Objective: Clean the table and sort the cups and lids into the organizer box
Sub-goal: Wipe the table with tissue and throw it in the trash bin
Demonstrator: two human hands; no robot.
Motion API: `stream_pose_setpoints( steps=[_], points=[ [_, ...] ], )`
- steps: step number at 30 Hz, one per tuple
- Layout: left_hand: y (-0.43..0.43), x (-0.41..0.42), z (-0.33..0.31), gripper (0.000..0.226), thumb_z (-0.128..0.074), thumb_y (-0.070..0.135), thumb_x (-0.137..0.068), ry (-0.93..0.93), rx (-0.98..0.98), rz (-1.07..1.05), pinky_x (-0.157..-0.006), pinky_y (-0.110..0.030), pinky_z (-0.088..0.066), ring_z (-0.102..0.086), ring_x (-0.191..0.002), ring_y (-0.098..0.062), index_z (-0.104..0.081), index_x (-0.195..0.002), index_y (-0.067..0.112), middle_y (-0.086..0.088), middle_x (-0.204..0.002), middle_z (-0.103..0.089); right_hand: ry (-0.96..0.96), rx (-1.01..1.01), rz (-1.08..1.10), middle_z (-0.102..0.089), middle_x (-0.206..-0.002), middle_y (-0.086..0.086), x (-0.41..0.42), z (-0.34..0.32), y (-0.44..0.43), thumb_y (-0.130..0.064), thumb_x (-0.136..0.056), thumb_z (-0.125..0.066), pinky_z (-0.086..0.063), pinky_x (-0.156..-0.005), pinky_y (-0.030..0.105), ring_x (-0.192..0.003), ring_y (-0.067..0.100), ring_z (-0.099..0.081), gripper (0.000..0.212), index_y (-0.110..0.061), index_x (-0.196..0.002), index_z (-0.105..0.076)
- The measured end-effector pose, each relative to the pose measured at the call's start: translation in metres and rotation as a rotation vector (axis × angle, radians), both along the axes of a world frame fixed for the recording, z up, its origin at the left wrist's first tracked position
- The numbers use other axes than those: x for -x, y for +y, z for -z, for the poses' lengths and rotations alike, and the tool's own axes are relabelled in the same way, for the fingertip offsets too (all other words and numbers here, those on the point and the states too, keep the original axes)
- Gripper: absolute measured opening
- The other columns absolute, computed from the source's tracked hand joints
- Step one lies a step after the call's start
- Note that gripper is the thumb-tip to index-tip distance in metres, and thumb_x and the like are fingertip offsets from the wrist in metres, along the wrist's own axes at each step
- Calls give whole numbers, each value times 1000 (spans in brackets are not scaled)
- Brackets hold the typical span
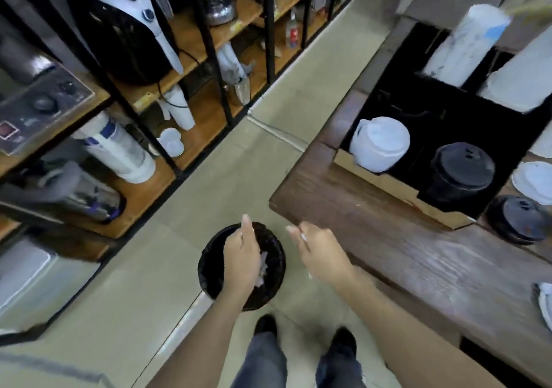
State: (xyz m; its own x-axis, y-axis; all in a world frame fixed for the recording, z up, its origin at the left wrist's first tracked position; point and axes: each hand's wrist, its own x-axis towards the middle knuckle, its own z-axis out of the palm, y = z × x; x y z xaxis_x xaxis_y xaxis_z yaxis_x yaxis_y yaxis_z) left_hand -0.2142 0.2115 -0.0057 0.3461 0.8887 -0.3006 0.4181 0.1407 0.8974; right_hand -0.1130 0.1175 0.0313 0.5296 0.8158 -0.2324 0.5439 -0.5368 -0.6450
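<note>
My left hand (241, 256) hangs over a black-lined trash bin (270, 292) on the floor, fingers loosely apart, with pale crumpled scraps in the bin beneath it. My right hand (318, 253) is beside the bin near the table's corner, pinching a small white scrap. On the wooden table (403, 253) stands the black organizer box (418, 113). It holds a stack of white lids (379, 144), a stack of black lids (461, 172) and tall stacks of white cups (466, 44). Outside the box lie a black lid stack (519, 220) and a white lid (534, 181).
Wooden shelves (191, 38) with appliances, cups and bottles run along the left. A tiled aisle (239, 163) lies between the shelves and the table. A white object (545, 301) sits at the table's right edge. My feet (304, 334) stand just behind the bin.
</note>
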Motion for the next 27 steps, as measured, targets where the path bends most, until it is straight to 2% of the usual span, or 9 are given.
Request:
stream_pose_setpoints(
  steps=[3, 8, 12, 15, 18, 20, 21, 23, 27],
  points=[
    [33, 37, 26, 53, -32, 39, -99, 48, 34, -10, -54, -37, -27, -32, -50, -20, -30, -55, 9, -12, -52, -30, 10, 85, -62, -55, -58, 16, 26, 31, 35, -35, -99, -31, -44, -63, 40, -66, 40, -62, 41, -14, -64, -35],
    [64, 79, 71, 47, -33, 40, -98, 106, 193, -64, -63, -35, -31, -35, -57, -19, -31, -57, 17, 1, -56, -34, 98, 174, -23, -66, -89, 24, 56, 90, 81, -34, -98, -37, -43, -70, 41, -86, 37, -63, 41, 4, -97, -53],
    [78, 99, 112, 34, -37, 48, -95, 164, 481, -146, -59, -33, -32, -35, -57, -14, -30, -77, 20, 2, -65, -35, 280, 271, 90, -55, -77, 10, 65, 137, 103, -34, -97, -38, -40, -67, 38, -78, 32, -57, 32, -3, -100, -43],
    [88, 109, 149, 15, -42, 26, -96, 240, 538, -120, -73, -33, -39, -46, -78, -22, -34, -85, 21, -6, -90, -48, 351, 351, 69, -45, -74, 1, 67, 183, 109, -23, -94, -38, -39, -67, 39, -69, 24, -48, 11, -12, -95, -36],
    [95, 112, 192, 10, -43, 12, -95, 366, 533, 20, -86, -30, -35, -40, -104, -19, -41, -93, 22, -12, -121, -41, 395, 351, 4, -38, -71, 0, 67, 229, 119, -16, -85, -43, -34, -53, 19, -62, 22, -40, 8, -15, -79, -39],
    [99, 111, 226, 24, -42, 9, -95, 460, 481, 126, -86, -28, -32, -42, -120, -25, -45, -119, 10, -15, -141, -32, 420, 316, -61, -32, -79, -2, 63, 265, 126, -12, -79, -47, -39, -56, 15, -63, 20, -35, 14, -20, -71, -39],
    [101, 109, 245, 33, -43, 8, -95, 494, 444, 144, -85, -27, -32, -42, -125, -30, -43, -128, 3, -17, -144, -31, 417, 331, -90, -34, -91, 2, 61, 286, 128, -8, -86, -48, -41, -66, 17, -72, 22, -41, 11, -18, -81, -46],
    [104, 103, 286, 33, -45, 6, -93, 521, 382, 161, -86, -30, -38, -44, -125, -34, -47, -125, -2, -22, -139, -39, 364, 354, -117, -37, -114, 14, 54, 327, 127, -5, -94, -46, -32, -73, 13, -99, 29, -48, 20, 0, -112, -54],
    [101, 90, 364, 22, -44, 4, -91, 531, 353, 187, -73, -37, -43, -58, -98, -37, -48, -112, -2, -22, -107, -59, 365, 338, -104, -46, -110, 23, 48, 408, 123, 0, -92, -49, -37, -59, 8, -107, 38, -49, 16, 5, -107, -47]
  ],
)
